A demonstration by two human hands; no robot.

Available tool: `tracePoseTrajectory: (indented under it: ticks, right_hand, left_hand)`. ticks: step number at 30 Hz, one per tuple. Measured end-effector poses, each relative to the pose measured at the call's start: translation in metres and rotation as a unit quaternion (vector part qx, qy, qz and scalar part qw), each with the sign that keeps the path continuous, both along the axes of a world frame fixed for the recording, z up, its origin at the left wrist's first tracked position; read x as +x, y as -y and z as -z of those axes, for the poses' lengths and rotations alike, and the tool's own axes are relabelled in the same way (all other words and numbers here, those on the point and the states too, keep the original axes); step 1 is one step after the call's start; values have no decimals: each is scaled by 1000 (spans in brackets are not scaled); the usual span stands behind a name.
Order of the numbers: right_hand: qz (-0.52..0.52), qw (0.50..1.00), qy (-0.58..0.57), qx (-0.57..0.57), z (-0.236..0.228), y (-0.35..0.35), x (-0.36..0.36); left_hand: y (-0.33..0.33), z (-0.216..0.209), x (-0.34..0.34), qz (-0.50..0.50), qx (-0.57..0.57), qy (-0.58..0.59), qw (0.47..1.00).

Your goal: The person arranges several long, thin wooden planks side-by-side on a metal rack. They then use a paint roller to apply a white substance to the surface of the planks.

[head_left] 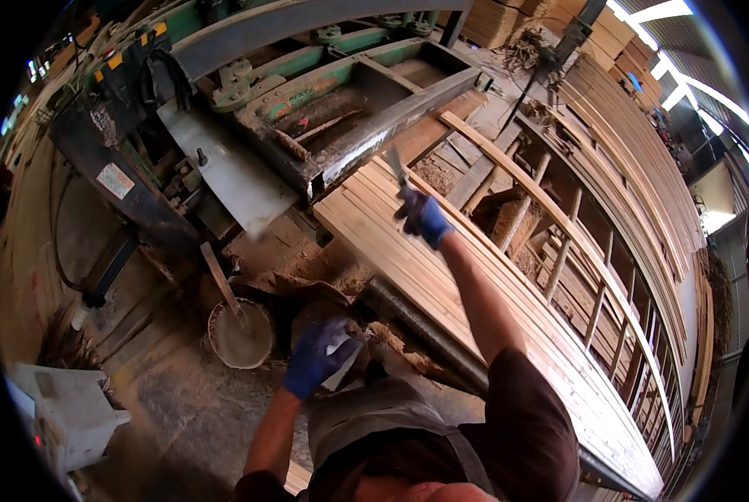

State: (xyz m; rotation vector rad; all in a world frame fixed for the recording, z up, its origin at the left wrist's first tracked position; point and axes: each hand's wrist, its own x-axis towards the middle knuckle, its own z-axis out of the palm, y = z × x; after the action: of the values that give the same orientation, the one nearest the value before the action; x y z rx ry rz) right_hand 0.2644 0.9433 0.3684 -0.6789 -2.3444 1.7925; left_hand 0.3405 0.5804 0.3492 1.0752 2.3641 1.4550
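L hand (317,358), blue-gloved, is curled round a pale obj. (343,373), kind unclear, by the bucket (240,336); R hand (424,219), nearer the wood strips (441,272), grips a blurred flat-bladed tool (397,167) above them. Strips lie side by side ahead & R of L hand, long axis far-L to near-R, dark metal rail (422,329) along the near edge. Beyond: green/black steel frame (391,128), ladder-like rack (565,243), timber stacks (642,142), wkshop roof (717,79).

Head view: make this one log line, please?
right hand: holds flat tool near planks | left hand: at pale item, unclear | bucket: stick inside | planks: side by side
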Motion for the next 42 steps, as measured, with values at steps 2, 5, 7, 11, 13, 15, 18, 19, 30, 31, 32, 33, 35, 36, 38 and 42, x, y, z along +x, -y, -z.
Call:
tracePoseTrajectory:
  ticks: [2, 5, 7, 11, 13, 15, 18, 19, 30, 31, 32, 33, 35, 36, 38, 42]
  right_hand:
    - [79, 996, -5, -48, -3, -47, -41]
    - [64, 992, 65, -83, 13, -101, -88]
    - [106, 984, 59, -131, 17, -92, -118]
    - [77, 993, 44, -75, 34, -92, -135]
    - [72, 995, 36, -62, 39, -81, -137]
    - [64, 994, 52, -67, 35, -66, -133]
    - [43, 994, 9, -104, 40, -44, -126]
    - [37, 992, 1, -125, 40, -40, -125]
    - [-19, 993, 4, -114, 34, 23, -88]
    - [-30, 993, 4, -111, 36, 27, -84]
    - [-41, 993, 1, -109, 33, 34, -81]
    - [-51, 993, -2, -107, 31, 41, -78]
    - [-57, 994, 11, -95, 27, 55, -70]
    - [-56, 994, 20, -91, 20, 63, -67]
    - [-67, 994, 22, -89, 15, 75, -61]
    - [-74, 993, 23, -87, 10, 92, -49]
  left_hand:
    - [23, 47, 15, -42, -64, -105, 992]
    - [63, 91, 55, -98, -149, 65, 982]
    - [85, 94, 89, -175, -171, 154, 957]
    - [116, 124, 135, -196, -169, 85, 962]
    - [120, 141, 147, -197, -149, 85, 965]
    - [111, 138, 141, -204, -132, 117, 963]
    - [108, 140, 130, -173, -149, 110, 967]
    - [110, 138, 126, -175, -144, 129, 965]
    - [152, 128, 125, -190, -159, 217, 944]
    - [156, 134, 130, -187, -151, 211, 947]
    - [159, 139, 132, -183, -143, 203, 951]
    - [162, 144, 135, -180, -134, 196, 955]
    - [167, 154, 144, -187, -141, 215, 948]
    - [170, 156, 146, -190, -145, 224, 945]
    - [175, 158, 150, -192, -146, 227, 944]
    - [191, 165, 154, -165, -156, 258, 939]
